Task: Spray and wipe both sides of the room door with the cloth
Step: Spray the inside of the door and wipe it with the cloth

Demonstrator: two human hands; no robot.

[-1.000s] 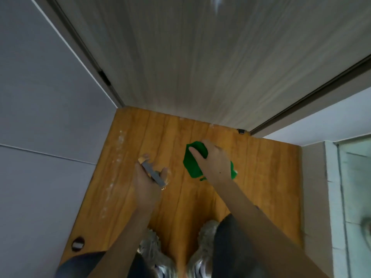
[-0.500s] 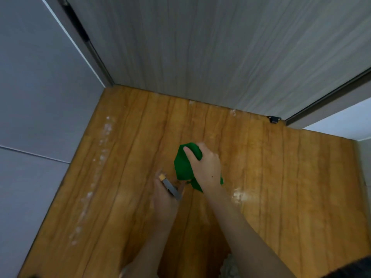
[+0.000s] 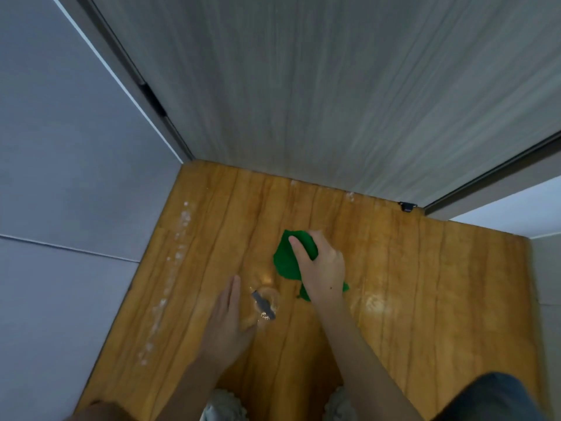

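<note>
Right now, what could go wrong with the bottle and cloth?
The clear spray bottle is hard to see against the wooden floor, beside the left hand, so it might get knocked over. The green cloth in the right hand might pick up the floor's white specks and smear them on the door.

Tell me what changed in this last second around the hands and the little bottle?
The left hand let go of the clear spray bottle, which now stands on the wooden floor; its fingers have straightened beside it. The right hand still grips the green cloth. The door looks unchanged.
</note>
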